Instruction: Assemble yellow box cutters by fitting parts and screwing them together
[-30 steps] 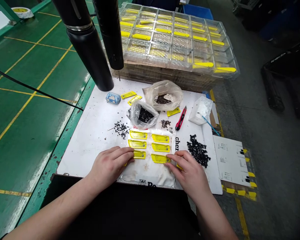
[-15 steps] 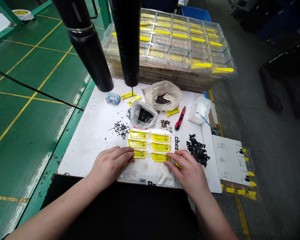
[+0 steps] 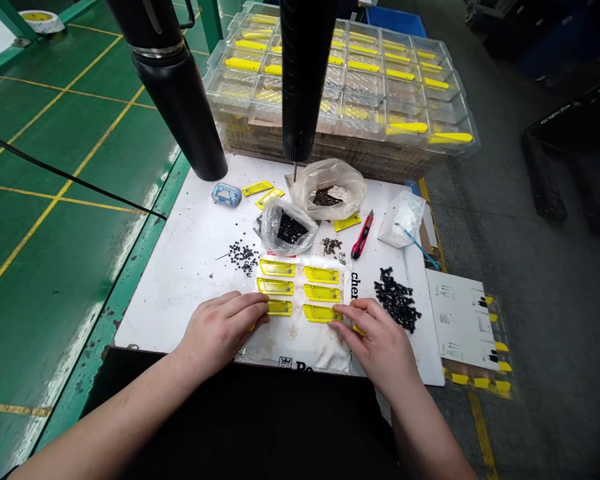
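My left hand rests on the white work board, its fingertips on a yellow plastic plate and a yellow edge showing under the fingers. My right hand lies over another yellow piece, with its fingertips touching a yellow plate. Both plates belong to a block of several yellow plates in two columns, lying on a clear plastic sheet. Each hand appears closed around a yellow piece, and most of each piece is hidden by the fingers.
Above the board hang a black electric screwdriver and a thick black cylinder. Behind stand stacked clear trays of yellow parts. Two plastic bags of black bits, a red utility knife and a pile of black parts lie nearby.
The hanging screwdriver has swung to the right across the view. My hands have barely moved, and the scene has shifted slightly with the camera.
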A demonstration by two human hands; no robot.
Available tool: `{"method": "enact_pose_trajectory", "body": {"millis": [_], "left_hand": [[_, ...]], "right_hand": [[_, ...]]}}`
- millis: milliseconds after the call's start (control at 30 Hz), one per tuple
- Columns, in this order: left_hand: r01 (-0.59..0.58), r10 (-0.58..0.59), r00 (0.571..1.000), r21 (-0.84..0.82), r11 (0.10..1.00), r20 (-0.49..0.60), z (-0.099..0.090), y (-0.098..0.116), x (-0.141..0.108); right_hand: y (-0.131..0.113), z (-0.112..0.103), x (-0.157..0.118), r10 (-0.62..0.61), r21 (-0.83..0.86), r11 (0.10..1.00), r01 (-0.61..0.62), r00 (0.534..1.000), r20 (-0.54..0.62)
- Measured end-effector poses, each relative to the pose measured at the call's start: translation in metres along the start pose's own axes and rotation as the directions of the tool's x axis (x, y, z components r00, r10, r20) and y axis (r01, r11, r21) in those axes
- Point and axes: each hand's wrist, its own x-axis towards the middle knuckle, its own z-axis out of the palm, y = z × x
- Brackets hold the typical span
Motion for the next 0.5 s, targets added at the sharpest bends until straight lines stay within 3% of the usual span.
{"method": "enact_pose_trajectory", "body": {"millis": [500], "left_hand": [[0.014, -0.014, 1.000, -0.002, 1.000, 0.008, 0.0025, -0.0020, -0.0041]], "right_hand": [[0.0007, -0.0007, 0.0009, -0.020, -0.011, 1.000, 0.020, 1.000, -0.002]]}}
